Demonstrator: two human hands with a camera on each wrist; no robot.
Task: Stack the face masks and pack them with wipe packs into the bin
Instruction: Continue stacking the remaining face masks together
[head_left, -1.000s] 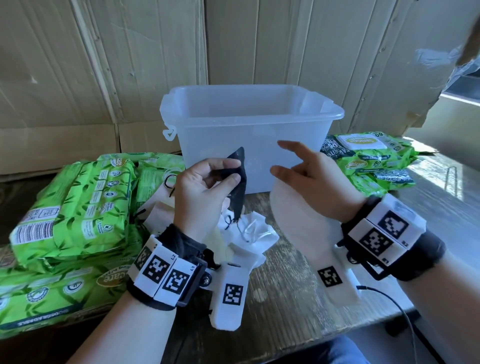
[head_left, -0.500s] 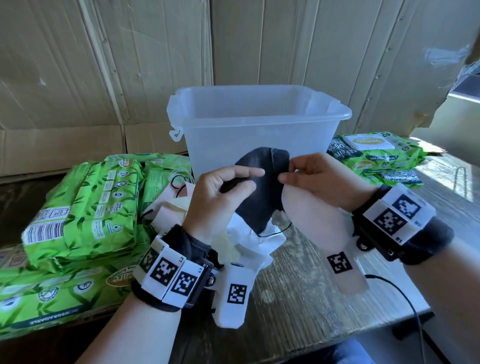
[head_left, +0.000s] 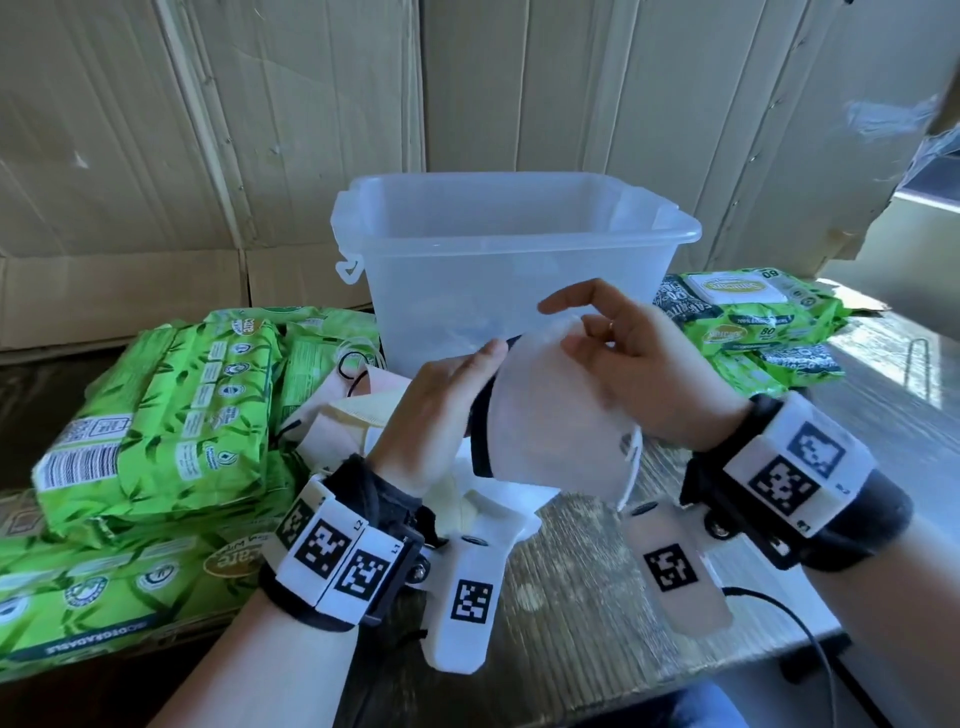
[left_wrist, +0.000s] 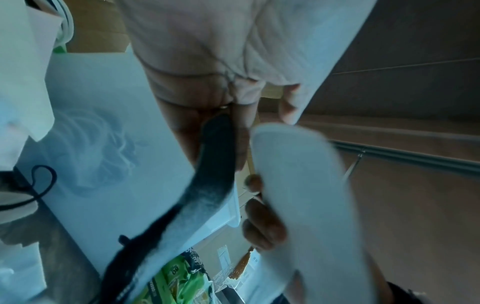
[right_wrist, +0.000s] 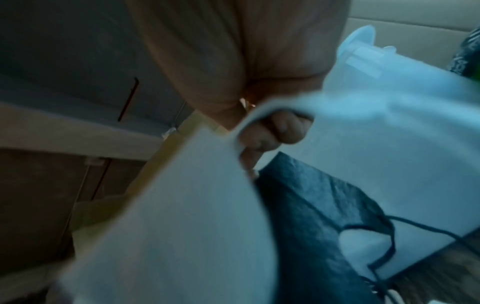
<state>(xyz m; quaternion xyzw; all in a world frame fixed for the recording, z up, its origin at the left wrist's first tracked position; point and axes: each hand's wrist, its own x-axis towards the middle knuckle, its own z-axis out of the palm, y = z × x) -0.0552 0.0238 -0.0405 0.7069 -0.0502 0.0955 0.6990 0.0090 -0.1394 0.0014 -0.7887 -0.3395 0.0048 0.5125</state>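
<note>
At the left of the head view, green wipe packs (head_left: 156, 415) lie stacked on the tabletop (head_left: 571, 571), a larger pack (head_left: 104, 587) beneath them at the lower left. Just right of them, loose masks (head_left: 353, 415) in cream and pink lie in a heap, with white ones (head_left: 498, 493) below the hands.

In the centre, the left hand (head_left: 441, 410) is held up with its fingers fairly straight, flat against a black mask (head_left: 480, 431); the left wrist view shows that mask's dark edge between this hand and the other. A white mask (head_left: 550, 415) lies against the black one on its right side. The right hand (head_left: 639, 364) grips the white mask's upper edge, its thumb and lower fingers curled on it, the index finger lifted clear. Both masks are in the air, in front of the clear bin (head_left: 509, 260), which stands upright at the centre rear.

At the right, more wipe packs (head_left: 753, 322) lie beside the bin.
</note>
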